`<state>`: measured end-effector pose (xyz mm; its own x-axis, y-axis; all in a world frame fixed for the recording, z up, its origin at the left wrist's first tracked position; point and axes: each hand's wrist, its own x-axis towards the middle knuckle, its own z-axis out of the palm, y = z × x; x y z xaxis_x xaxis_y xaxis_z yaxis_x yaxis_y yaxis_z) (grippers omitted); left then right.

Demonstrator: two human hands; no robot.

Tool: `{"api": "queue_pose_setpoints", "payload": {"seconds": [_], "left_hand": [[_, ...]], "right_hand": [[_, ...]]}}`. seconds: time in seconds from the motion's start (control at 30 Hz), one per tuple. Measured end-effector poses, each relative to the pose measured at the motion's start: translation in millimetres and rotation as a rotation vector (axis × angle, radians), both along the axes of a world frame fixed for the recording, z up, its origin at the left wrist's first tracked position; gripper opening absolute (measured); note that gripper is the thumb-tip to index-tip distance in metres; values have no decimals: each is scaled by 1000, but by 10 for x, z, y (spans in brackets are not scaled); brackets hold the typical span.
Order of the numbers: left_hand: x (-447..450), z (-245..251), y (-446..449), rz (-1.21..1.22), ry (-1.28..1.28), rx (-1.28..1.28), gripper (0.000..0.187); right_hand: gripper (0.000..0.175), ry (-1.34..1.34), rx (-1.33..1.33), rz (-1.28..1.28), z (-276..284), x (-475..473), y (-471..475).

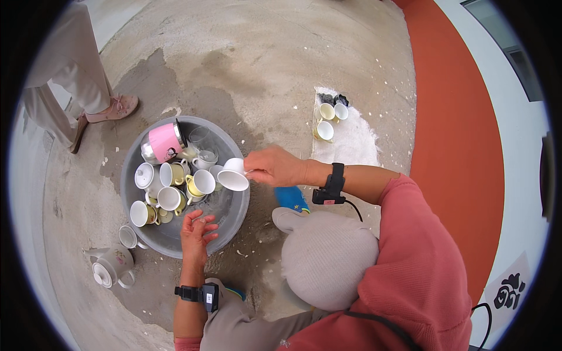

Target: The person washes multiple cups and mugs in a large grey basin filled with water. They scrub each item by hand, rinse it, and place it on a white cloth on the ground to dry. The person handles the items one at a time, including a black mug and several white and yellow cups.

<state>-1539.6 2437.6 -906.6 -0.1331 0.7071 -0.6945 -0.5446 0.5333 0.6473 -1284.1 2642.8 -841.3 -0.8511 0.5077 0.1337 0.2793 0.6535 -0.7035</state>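
My right hand [275, 167] pinches a white cup [234, 175] by its handle, tilted over the right rim of a round grey basin [244, 206]. Above the basin's near side, my left hand [199, 228] has its fingers spread and holds nothing. Inside the basin, several white-and-yellow cups [203, 182] lie piled together. A white lidded pot [145, 175] stands to their left. Behind them, a pink steel container [163, 142] lies on its side, close to a clear glass [199, 136]. Some water is visible in the basin's bottom.
On a white cloth [347, 140] to the right stand three cups [326, 112] and a dark item. A floral teapot [115, 263] and a small cup [128, 237] rest on the wet concrete floor [149, 289]. Another person's shoe [114, 108] is beyond the basin, at upper left.
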Motion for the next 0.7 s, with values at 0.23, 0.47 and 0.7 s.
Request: {"api": "queue_pose_setpoints", "payload": {"seconds": [0.23, 0.47, 0.7], "left_hand": [[-106, -168, -160, -56, 55, -26, 22], [-148, -241, -214, -136, 133, -114, 18], [-198, -274, -277, -155, 137, -137, 17]], "right_hand": [[16, 12, -834, -964, -469, 1910, -220], [14, 198, -1017, -1187, -1311, 2628, -281], [9, 313, -1102, -1233, -1824, 2693, -162]]}}
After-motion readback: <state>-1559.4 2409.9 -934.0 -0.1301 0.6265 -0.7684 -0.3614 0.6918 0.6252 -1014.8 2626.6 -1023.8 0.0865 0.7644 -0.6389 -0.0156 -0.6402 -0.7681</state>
